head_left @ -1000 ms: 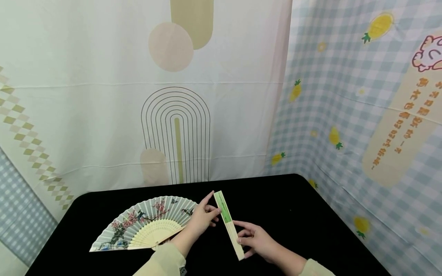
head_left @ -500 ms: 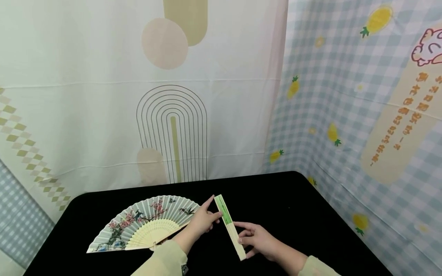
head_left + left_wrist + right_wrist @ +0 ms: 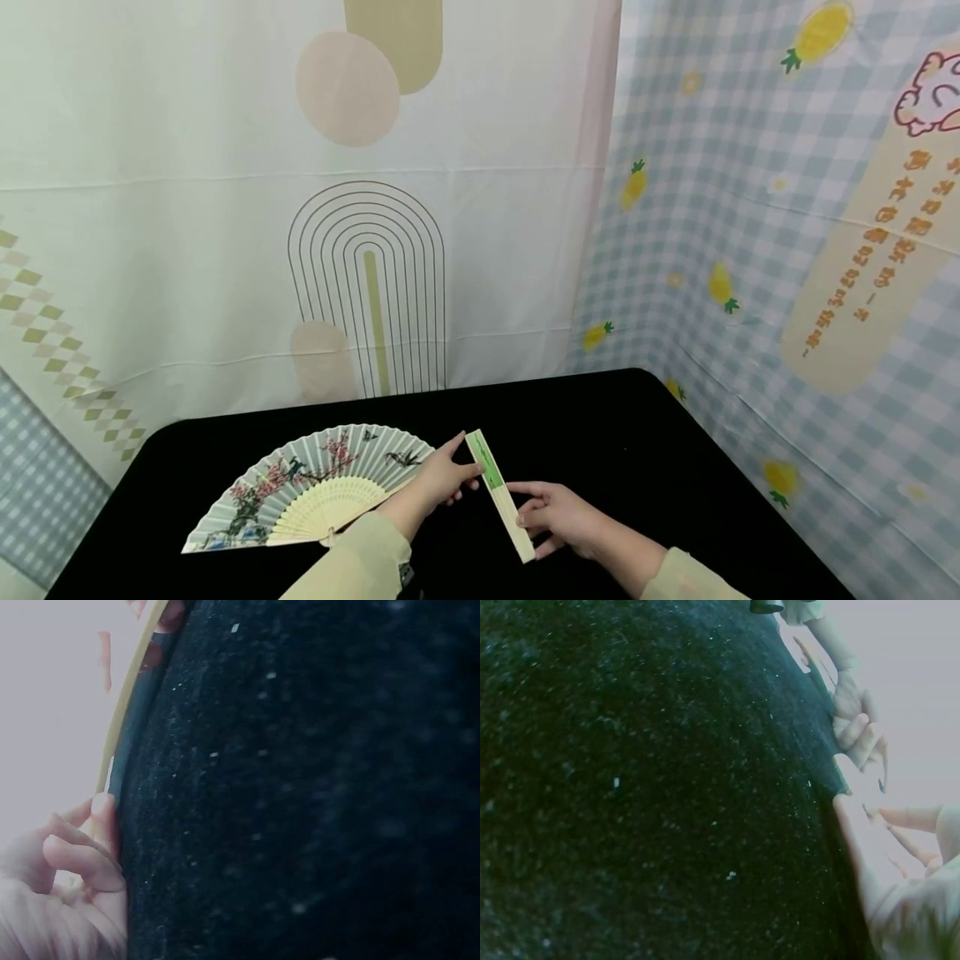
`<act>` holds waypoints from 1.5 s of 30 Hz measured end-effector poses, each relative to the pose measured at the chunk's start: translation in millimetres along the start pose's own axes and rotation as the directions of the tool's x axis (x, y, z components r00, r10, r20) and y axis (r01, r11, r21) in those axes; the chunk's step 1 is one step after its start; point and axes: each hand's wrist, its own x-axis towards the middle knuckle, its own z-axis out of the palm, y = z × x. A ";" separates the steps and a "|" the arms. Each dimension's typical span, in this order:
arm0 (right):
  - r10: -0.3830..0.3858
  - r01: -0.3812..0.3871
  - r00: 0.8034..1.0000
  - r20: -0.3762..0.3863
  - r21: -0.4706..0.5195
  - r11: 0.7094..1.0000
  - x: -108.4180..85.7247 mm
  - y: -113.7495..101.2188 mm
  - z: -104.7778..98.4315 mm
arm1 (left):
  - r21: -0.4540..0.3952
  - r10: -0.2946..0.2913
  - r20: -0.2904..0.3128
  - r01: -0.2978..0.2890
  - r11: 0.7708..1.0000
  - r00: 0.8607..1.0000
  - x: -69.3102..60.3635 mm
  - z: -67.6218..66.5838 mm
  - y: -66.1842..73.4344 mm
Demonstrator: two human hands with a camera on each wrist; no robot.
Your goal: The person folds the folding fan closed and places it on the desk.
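- Head view: one folded fan [image 3: 501, 500] slants between the two hands.
- Left hand [image 3: 441, 477] pinches its far end; right hand [image 3: 562, 518] pinches its near half.
- One spread fan [image 3: 315, 492] lies left, on one black table [image 3: 637, 442].

Open fan [image 3: 322, 485]: on table [image 3: 637, 450] | folded fan [image 3: 502, 500]: right of it, table contact unclear | curtain [image 3: 517, 250]: behind table

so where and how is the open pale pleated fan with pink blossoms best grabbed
Pinch the fan, I'd say, at its pivot end, from the near left: its cream slatted ribs converge there, and the yellowish left sleeve crowds the right.
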 end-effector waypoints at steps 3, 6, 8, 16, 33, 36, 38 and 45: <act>0.006 -0.006 1.000 -0.005 0.000 1.000 -0.4 -1.6 0.1 | -0.002 -0.021 0.025 0.021 1.000 0.999 -2.1 -0.8 4.7; 0.009 -0.009 1.000 -0.009 -0.003 1.000 -0.8 -2.4 -0.1 | -0.006 -0.038 0.038 0.038 0.999 0.999 -2.3 -1.0 6.6; 0.009 -0.009 1.000 -0.010 -0.006 1.000 -0.8 -3.0 -0.3 | 0.000 -0.042 0.039 0.042 0.999 0.998 -1.6 -0.8 6.6; 0.026 -0.026 1.000 -0.002 -0.023 0.999 1.0 -6.2 -0.9 | 0.043 -0.070 0.022 0.069 0.997 0.997 4.0 -0.4 3.6; 0.025 -0.026 1.000 -0.008 -0.198 0.980 4.8 -15.2 -4.7 | 0.059 -0.051 0.032 0.049 0.997 0.998 -0.3 -1.1 7.4; 0.028 -0.031 1.000 -0.013 -0.242 0.970 5.0 -18.4 -4.1 | 0.065 -0.045 0.012 0.044 0.997 0.999 -0.4 0.2 7.3; 0.021 -0.026 1.000 -0.020 -0.275 0.961 5.5 -19.3 -3.4 | 0.073 -0.041 0.004 0.040 0.996 0.999 -0.3 1.1 7.1; -0.028 0.006 0.999 -0.045 -0.418 0.908 7.5 -18.3 -1.5 | 0.087 -0.032 0.000 0.032 0.996 0.999 -0.5 1.8 6.7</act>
